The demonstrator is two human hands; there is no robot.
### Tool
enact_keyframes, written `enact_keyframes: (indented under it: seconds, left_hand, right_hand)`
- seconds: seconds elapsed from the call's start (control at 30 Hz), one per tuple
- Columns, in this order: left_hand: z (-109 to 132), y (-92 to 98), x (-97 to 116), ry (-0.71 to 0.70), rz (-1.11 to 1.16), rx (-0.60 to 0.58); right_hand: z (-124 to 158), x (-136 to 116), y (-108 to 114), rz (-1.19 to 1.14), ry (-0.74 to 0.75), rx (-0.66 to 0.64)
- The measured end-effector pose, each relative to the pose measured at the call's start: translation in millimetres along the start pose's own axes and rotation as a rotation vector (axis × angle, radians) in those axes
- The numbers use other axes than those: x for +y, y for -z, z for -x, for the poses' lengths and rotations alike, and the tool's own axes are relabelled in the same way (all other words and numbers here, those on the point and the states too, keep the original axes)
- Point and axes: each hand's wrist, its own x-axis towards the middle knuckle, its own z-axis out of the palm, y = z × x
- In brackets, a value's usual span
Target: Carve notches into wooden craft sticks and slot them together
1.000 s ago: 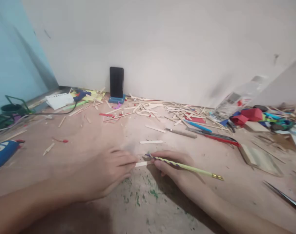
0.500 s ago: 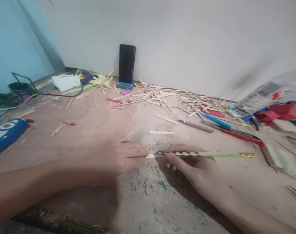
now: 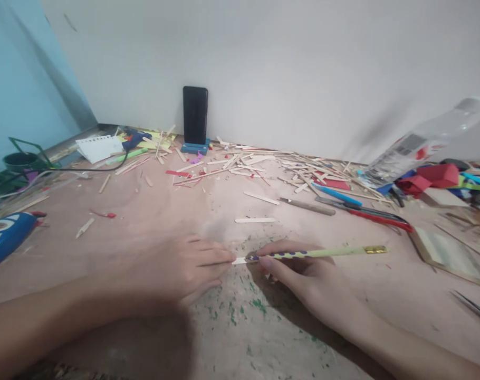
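Observation:
A small pale wooden stick [image 3: 239,260] lies on the table between my two hands. My left hand [image 3: 198,264] rests flat on the tabletop, fingers pressed together, its fingertips on the stick's left part. In my right hand [image 3: 299,269] a light green pencil [image 3: 335,253] with purple spots is pinched between thumb and fingers. The pencil lies low, almost level, its tip at the stick and its gold end pointing right. How much of the stick is under my left fingers is hidden.
Two loose sticks [image 3: 256,220] and a wooden-handled knife [image 3: 307,206] lie beyond my hands. A black phone [image 3: 195,115] stands by the wall behind scattered sticks. A blue-and-red tool [image 3: 378,216], a wooden block [image 3: 448,256] and a plastic bottle [image 3: 418,145] are right; a blue object [image 3: 10,237] is left.
The view has shifted, so the background appears further left and the phone lower. My right hand has tilted the pencil slightly, its gold end rising a little. Both hands keep their places around the stick.

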Motion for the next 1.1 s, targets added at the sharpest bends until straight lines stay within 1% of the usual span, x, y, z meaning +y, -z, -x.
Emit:
enact_keyframes:
  seconds: [0.03, 0.1, 0.17, 0.2, 0.23, 0.3, 0.37, 0.43, 0.5, 0.53, 0.6, 0.7, 0.73, 0.8, 0.93, 1.03, 1.1]
  left_hand:
    - [-0.4, 0.7, 0.5, 0.006, 0.001, 0.005]
    - [-1.8, 2.7, 2.1, 0.017, 0.013, 0.008]
    - [-4.3, 6.0, 5.2, 0.044, 0.048, 0.021]
    - [-6.0, 8.0, 7.6, 0.072, 0.077, 0.048]
    - [-7.7, 10.0, 10.4, 0.109, 0.117, 0.085]
    - [-11.1, 13.8, 17.1, 0.199, 0.221, 0.165]
    - [-13.4, 16.3, 23.9, 0.282, 0.337, 0.201]
    - [-14.5, 17.1, 29.1, 0.337, 0.418, 0.171]
    - [-14.7, 16.2, 31.6, 0.345, 0.431, 0.115]
    - [-14.4, 15.5, 31.7, 0.324, 0.406, 0.092]
    - [-13.4, 13.6, 29.3, 0.252, 0.306, 0.071]
    - [-10.5, 11.3, 20.1, 0.15, 0.167, 0.072]
    - [-9.4, 10.9, 16.1, 0.128, 0.144, 0.07]
    - [-7.4, 10.6, 8.3, 0.087, 0.103, 0.066]
    - [-6.3, 9.2, -0.5, 0.132, 0.057, 0.09]
    - [-9.1, 5.7, 0.2, 0.18, 0.059, 0.088]
    - [-12.4, 2.9, 2.4, 0.204, 0.058, 0.082]
  right_hand:
    - [-0.3, -0.4, 0.3, 0.016, 0.005, -0.002]
    - [-0.6, 0.9, 1.0, 0.091, 0.08, 0.029]
    - [0.3, 5.3, 1.2, 0.179, 0.2, 0.095]
    - [1.4, 8.1, 0.9, 0.213, 0.279, 0.12]
    - [3.0, 10.9, 0.2, 0.238, 0.371, 0.119]
    - [7.2, 14.8, -2.2, 0.278, 0.567, 0.053]
    - [11.6, 15.6, -5.9, 0.326, 0.722, -0.009]
    - [14.8, 14.6, -9.8, 0.361, 0.77, -0.032]
    - [16.0, 13.9, -12.8, 0.386, 0.78, -0.047]
    - [16.0, 14.0, -13.5, 0.38, 0.765, -0.04]
    - [14.8, 14.5, -13.3, 0.328, 0.684, 0.031]
    - [11.8, 12.1, -9.6, 0.231, 0.506, 0.162]
    - [10.6, 10.2, -7.9, 0.211, 0.464, 0.18]
    - [8.2, 6.0, -4.6, 0.172, 0.42, 0.174]
    - [5.4, 4.4, -0.1, 0.106, 0.396, 0.13]
    - [5.3, 7.6, 1.0, 0.114, 0.367, 0.18]
    - [5.3, 7.2, 1.4, 0.101, 0.307, 0.186]
